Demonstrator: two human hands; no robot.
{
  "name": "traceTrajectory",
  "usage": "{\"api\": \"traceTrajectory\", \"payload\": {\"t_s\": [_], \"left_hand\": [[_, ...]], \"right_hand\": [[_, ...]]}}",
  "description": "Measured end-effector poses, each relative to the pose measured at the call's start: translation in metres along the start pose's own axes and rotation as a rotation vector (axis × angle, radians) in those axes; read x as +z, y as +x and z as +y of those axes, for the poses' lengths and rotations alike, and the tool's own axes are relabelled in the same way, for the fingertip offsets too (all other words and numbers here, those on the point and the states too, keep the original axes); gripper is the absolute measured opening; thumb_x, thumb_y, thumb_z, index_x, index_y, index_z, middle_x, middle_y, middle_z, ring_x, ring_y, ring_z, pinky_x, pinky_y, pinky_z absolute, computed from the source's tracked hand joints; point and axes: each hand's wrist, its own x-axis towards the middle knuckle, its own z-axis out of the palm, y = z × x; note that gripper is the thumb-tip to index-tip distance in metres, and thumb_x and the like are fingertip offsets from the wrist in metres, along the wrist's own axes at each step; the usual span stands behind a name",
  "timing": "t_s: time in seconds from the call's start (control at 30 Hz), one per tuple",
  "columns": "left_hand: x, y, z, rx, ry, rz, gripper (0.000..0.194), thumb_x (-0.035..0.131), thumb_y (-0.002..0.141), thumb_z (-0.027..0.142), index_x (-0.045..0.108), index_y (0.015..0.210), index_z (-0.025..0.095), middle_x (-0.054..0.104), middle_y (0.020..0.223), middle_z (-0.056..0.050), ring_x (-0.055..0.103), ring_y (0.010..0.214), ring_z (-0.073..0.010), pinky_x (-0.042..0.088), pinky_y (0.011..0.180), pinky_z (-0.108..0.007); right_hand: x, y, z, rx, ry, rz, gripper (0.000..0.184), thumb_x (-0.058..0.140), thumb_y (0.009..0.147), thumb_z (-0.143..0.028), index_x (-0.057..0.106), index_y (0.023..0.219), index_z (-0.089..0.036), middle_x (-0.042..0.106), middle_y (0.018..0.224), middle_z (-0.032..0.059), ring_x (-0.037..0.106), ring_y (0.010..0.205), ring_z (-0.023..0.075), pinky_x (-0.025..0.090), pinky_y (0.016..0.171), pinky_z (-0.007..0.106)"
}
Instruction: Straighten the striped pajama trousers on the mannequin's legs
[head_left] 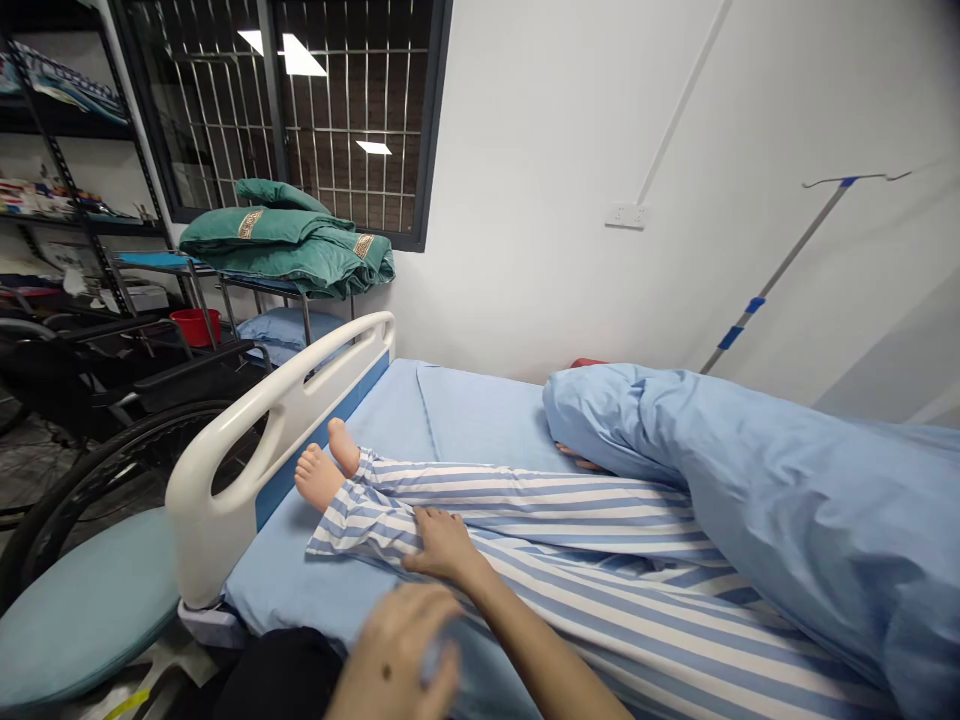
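Presently L hand (405,645) blurred at bottom of view, fingers curled, can't tell if holding anything; just beyond, R hand (442,545) lies palm-down on striped trousers (600,605), nearer leg, fingers slightly bent, can't tell if gripping. Trousers run lengthwise on blue sheet (495,415), partly under blue quilt (787,470), w/ bare feet (321,477) by white footboard (193,520). Bkgd: folded green bedding (292,245) by window (352,110).

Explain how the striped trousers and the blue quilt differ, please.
The trousers are blue-and-white striped; the quilt is plain light blue. The trousers lie stretched along the bed; the quilt is bunched up. The right hand touches the trousers, not the quilt. Both are wrinkled.
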Motion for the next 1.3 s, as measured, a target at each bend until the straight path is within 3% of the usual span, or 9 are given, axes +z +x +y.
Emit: {"api": "traceTrajectory", "payload": {"t_s": [0.2,0.33,0.47,0.6,0.77,0.93,1.03,1.13,1.3], "left_hand": [[-0.033,0.062,-0.081,-0.418,0.219,0.220,0.047,0.044,0.074,0.029,0.043,0.119,0.015,0.052,0.122,-0.013,0.049,0.112,-0.0277,0.041,0.091,-0.042],[-0.031,0.079,-0.109,-0.440,0.112,0.325,0.059,0.045,0.074,0.032,0.027,0.126,0.012,0.046,0.127,-0.015,0.045,0.118,-0.0243,0.039,0.095,-0.035],[-0.021,0.084,-0.117,-0.484,0.037,0.198,0.057,0.045,0.075,0.028,0.023,0.125,0.014,0.056,0.114,-0.013,0.056,0.103,-0.0222,0.043,0.085,-0.032],[-0.020,0.083,-0.120,-0.533,0.038,0.061,0.040,0.041,0.076,0.025,0.034,0.115,0.017,0.063,0.102,-0.009,0.060,0.091,-0.0217,0.043,0.076,-0.030],[-0.034,0.077,-0.109,-0.510,0.075,0.141,0.020,0.037,0.079,0.030,0.049,0.092,0.020,0.065,0.093,-0.007,0.059,0.090,-0.0226,0.040,0.076,-0.029],[-0.045,0.069,-0.094,-0.463,0.048,0.205,0.033,0.033,0.081,0.046,0.056,0.081,0.021,0.064,0.073,-0.002,0.058,0.073,-0.0196,0.039,0.067,-0.026],[-0.048,0.069,-0.092,-0.482,0.036,0.203,0.039,0.031,0.081,0.049,0.058,0.077,0.021,0.065,0.072,-0.003,0.058,0.074,-0.0198,0.039,0.066,-0.025],[-0.050,0.071,-0.096,-0.532,0.061,0.184,0.038,0.031,0.081,0.046,0.059,0.077,0.021,0.067,0.079,-0.005,0.059,0.080,-0.0216,0.040,0.068,-0.026],[-0.044,0.073,-0.114,-0.588,0.146,0.057,0.034,0.035,0.079,0.042,0.060,0.074,0.021,0.068,0.083,-0.009,0.060,0.084,-0.0251,0.042,0.068,-0.029]], "right_hand": [[-0.002,0.045,-0.028,-0.053,0.029,-0.041,0.072,0.064,0.053,-0.054,0.049,0.114,-0.018,0.060,0.108,0.0146,0.055,0.098,0.0328,0.043,0.080,0.044],[0.014,0.068,-0.037,0.008,0.042,-0.199,0.067,0.067,0.049,-0.053,0.055,0.105,-0.018,0.065,0.099,0.0133,0.061,0.089,0.0325,0.048,0.070,0.040],[0.022,0.072,-0.034,-0.012,0.044,-0.188,0.064,0.067,0.050,-0.050,0.055,0.105,-0.018,0.065,0.100,0.0128,0.062,0.089,0.0316,0.048,0.072,0.040],[0.018,0.069,-0.037,-0.023,0.040,-0.196,0.067,0.067,0.048,-0.053,0.057,0.104,-0.018,0.065,0.101,0.0134,0.062,0.090,0.0325,0.049,0.072,0.042],[-0.005,0.064,-0.046,-0.037,0.029,-0.206,0.070,0.069,0.043,-0.056,0.059,0.101,-0.018,0.066,0.099,0.0130,0.062,0.089,0.0341,0.050,0.070,0.045],[-0.048,0.060,-0.049,-0.091,0.030,-0.160,0.065,0.066,0.048,-0.056,0.060,0.101,-0.019,0.065,0.100,0.0125,0.062,0.089,0.0335,0.051,0.069,0.044],[-0.059,0.060,-0.048,-0.089,0.014,-0.175,0.063,0.065,0.049,-0.056,0.060,0.101,-0.019,0.065,0.101,0.0123,0.062,0.089,0.0334,0.051,0.069,0.044],[-0.046,0.062,-0.048,-0.068,0.011,-0.196,0.066,0.065,0.049,-0.058,0.059,0.103,-0.020,0.065,0.100,0.0116,0.062,0.089,0.0325,0.050,0.071,0.045],[0.002,0.062,-0.049,-0.052,0.014,-0.224,0.071,0.066,0.046,-0.058,0.059,0.102,-0.015,0.065,0.099,0.0157,0.061,0.089,0.0353,0.050,0.071,0.047]]}}
